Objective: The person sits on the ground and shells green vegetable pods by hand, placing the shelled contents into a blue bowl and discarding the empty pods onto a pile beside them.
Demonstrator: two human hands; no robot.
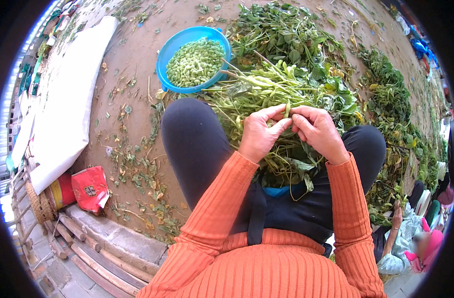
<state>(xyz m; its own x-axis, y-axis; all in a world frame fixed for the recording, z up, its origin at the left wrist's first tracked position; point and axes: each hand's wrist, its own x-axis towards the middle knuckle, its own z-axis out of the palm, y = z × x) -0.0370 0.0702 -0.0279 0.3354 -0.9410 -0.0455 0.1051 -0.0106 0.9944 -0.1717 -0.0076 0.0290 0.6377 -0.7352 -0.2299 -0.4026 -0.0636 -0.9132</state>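
Note:
My left hand [263,130] and my right hand [316,131] meet between my knees, both pinching one green soybean pod [287,109] that stands roughly upright between the fingertips. Under and beyond them lies a heap of pulled bean plants [264,85] with stems, leaves and pods. Leafy stalks also rest on my lap, over a bit of blue material. A blue plastic basin [161,70] holding many shelled green beans [195,63] sits on the ground past my left knee, touching the stalks.
More bean plants [387,85] lie at the right and top. At left are a white sheet [74,89], a red bag [89,188], a woven basket [40,203] and wooden poles [104,266] by a stone curb [118,234]. Another person [398,231] sits at lower right.

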